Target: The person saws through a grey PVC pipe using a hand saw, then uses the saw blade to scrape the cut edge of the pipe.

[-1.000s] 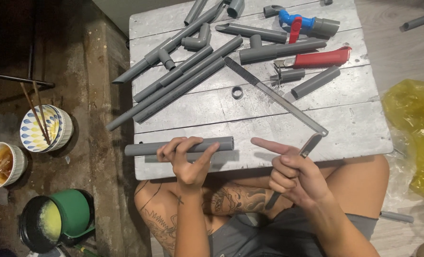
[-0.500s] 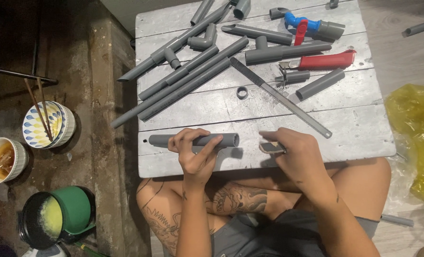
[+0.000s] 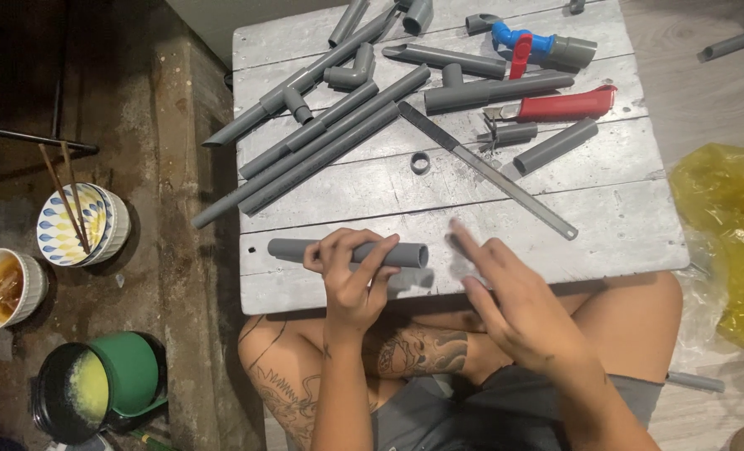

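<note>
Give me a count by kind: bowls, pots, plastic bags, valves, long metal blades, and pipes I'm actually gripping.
Bowls: 2
Pot: 1
Yellow plastic bag: 1
Blue valve: 1
Long metal blade: 1
Pipe gripped by the left hand: 1
Total: 7

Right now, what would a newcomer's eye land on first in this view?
Probably the left hand gripping a short grey pipe at the near edge of the grey board table, with the right hand beside its open end. Next, the blue valve with a red handle at the far edge.
</note>
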